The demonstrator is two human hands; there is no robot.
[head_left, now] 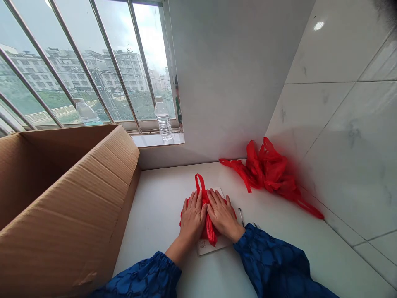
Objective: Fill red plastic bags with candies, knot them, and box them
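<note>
A red plastic bag [201, 184] lies flat on a white paper sheet [205, 246] on the white counter. My left hand [192, 216] lies palm-down on the bag's left half, fingers stretched out. My right hand [222, 215] rests flat on its right half, fingers extended. The two hands sit side by side, almost touching, with a fold of red plastic bunched between them. The bag's handle loop sticks out beyond my fingertips. Both arms wear blue patterned sleeves.
A pile of crumpled red bags [270, 170] sits in the corner by the tiled wall. A big open cardboard box [77, 194] stands at the left. A pen [241, 216] lies right of my hand. Water bottles [163, 118] stand on the window sill.
</note>
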